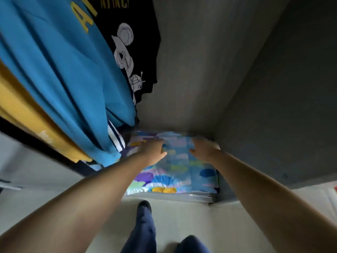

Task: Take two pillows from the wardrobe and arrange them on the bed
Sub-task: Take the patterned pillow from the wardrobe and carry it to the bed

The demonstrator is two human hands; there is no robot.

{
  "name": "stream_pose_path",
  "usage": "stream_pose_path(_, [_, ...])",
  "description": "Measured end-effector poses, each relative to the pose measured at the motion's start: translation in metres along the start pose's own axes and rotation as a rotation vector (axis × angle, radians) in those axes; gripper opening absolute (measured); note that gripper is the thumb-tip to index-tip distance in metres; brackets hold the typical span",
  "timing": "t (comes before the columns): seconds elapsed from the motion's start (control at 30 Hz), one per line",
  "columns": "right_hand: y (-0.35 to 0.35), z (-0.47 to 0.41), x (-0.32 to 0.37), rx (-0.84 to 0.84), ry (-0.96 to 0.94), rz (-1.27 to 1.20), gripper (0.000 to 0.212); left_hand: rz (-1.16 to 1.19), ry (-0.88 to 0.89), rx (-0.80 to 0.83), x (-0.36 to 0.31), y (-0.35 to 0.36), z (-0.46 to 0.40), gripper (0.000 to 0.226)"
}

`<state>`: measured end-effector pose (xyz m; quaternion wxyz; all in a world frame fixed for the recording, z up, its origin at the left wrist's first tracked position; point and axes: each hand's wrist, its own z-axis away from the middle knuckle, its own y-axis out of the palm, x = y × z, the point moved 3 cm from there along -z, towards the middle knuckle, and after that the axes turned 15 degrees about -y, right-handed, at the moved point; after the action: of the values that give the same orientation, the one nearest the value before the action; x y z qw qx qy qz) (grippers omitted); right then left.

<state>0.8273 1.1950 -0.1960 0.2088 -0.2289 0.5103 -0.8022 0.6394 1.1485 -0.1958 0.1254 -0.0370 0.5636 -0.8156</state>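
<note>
Head camera, looking steeply down into an open wardrobe (264, 106) with smooth grey walls. On its floor lies soft bedding in a blue, purple, yellow and white patchwork print; a seam down the middle suggests two pillows (175, 172) side by side, but blur makes the count uncertain. Two bare arms reach in. The left hand (152, 149) rests flat on the left part of the fabric with fingers forward, and the right hand (204, 150) lies on the right part; both are motion-blurred, so whether either has closed on the cloth cannot be told. Three garments hang at the left and crowd that side of the opening: a yellow one (27, 114), a blue one with yellow lettering (60, 66), and a black one with a white cartoon print (135, 42). Below, two dark-trousered legs (144, 232) stand on pale flooring (228, 230).
</note>
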Motion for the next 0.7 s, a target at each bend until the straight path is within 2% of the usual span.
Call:
stream_pose_path(0.13, [0.029, -0.061, -0.028, 0.022, 0.074, -0.048, 0.05, -0.051, 0.038, 0.033, 0.003, 0.027, -0.08, 0.053])
stream_pose_path(0.23, [0.07, -0.116, -0.049, 0.067, 0.091, -0.073, 0.05, -0.112, 0.021, 0.048, 0.009, 0.071, -0.138, 0.042])
stream_pose_path(0.33, [0.139, -0.177, -0.068, 0.059, 0.094, -0.105, 0.051, -0.207, 0.046, 0.053, 0.02, 0.14, -0.198, 0.037])
stream_pose_path(0.47, [0.257, -0.248, -0.095, 0.086, 0.104, -0.136, 0.058, -0.222, -0.015, 0.081, 0.037, 0.246, -0.276, 0.042])
stream_pose_path(0.53, [0.301, -0.283, -0.115, 0.097, 0.087, -0.109, 0.061, -0.214, -0.012, 0.055, 0.043, 0.289, -0.316, 0.052])
stream_pose_path(0.6, [0.327, -0.325, -0.14, 0.066, 0.061, -0.091, 0.064, -0.181, 0.018, 0.033, 0.047, 0.321, -0.359, 0.071])
stream_pose_path(0.7, [0.347, -0.395, -0.171, -0.044, -0.017, -0.05, 0.07, -0.122, 0.037, 0.17, 0.055, 0.364, -0.435, 0.106])
